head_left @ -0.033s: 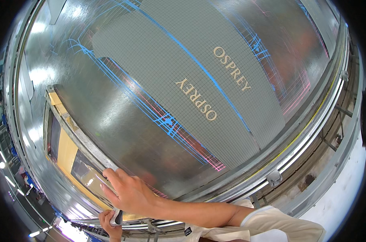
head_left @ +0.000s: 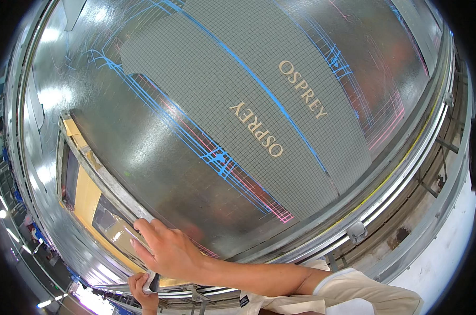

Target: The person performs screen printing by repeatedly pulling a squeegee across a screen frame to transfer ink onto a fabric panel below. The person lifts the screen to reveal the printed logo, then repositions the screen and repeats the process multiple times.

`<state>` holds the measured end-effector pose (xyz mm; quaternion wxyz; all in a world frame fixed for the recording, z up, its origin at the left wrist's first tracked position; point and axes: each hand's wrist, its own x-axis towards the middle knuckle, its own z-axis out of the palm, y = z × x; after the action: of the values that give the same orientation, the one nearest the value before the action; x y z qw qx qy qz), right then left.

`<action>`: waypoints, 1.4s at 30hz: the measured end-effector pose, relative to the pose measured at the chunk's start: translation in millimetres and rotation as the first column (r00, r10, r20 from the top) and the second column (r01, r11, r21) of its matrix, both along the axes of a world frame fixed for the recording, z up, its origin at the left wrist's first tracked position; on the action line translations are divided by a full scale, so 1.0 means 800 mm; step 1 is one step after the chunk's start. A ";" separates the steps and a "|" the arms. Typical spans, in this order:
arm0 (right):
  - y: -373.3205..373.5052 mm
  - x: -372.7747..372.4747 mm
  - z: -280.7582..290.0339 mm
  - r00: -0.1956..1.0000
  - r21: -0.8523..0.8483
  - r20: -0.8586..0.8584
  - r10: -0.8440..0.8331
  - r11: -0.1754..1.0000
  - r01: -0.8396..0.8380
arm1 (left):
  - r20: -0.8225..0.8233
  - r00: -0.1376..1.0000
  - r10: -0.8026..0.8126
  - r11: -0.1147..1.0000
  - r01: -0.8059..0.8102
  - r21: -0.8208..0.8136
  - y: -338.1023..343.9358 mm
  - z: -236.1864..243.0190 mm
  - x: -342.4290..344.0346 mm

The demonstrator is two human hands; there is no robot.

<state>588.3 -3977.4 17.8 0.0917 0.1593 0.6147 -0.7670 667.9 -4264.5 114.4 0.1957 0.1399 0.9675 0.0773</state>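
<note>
As the head view looks down, a shiny dark desk [head_left: 154, 152] spreads out, marked with crossing blue and pink lines. Near its left side lies a rectangular screen-printing frame [head_left: 114, 184], its metal rail edged with tan tape [head_left: 87, 197]. The right hand [head_left: 172, 252], reaching from a cream sleeve [head_left: 369, 291] at near right, bends its fingers over the frame's near end; whether it grips anything cannot be told. Just below, the left hand [head_left: 138, 290] is closed around a grey metal piece [head_left: 153, 285]. Well apart, across the desk's middle, lies a grey gridded fabric panel [head_left: 196, 79] with two pale gold lines of lettering. At right, a metal block [head_left: 357, 232] sits on the edge rail.
</note>
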 end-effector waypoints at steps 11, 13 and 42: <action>-0.005 0.001 -0.003 1.000 0.015 -0.014 -0.027 1.000 0.027 | -0.003 0.999 0.035 0.999 -0.035 0.020 -0.003 -0.003 0.000; -0.005 0.001 -0.004 1.000 0.011 -0.011 -0.017 1.000 0.017 | -0.011 0.999 0.037 0.999 -0.037 0.024 -0.003 -0.005 0.002; -0.011 0.011 -0.001 1.000 0.018 0.004 -0.011 1.000 0.011 | 0.049 0.999 0.017 0.999 -0.015 -0.047 -0.026 0.005 -0.002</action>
<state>597.2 -3985.9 16.9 0.0874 0.1651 0.6206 -0.7615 666.7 -4285.0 118.7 0.2221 0.1257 0.9650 0.0596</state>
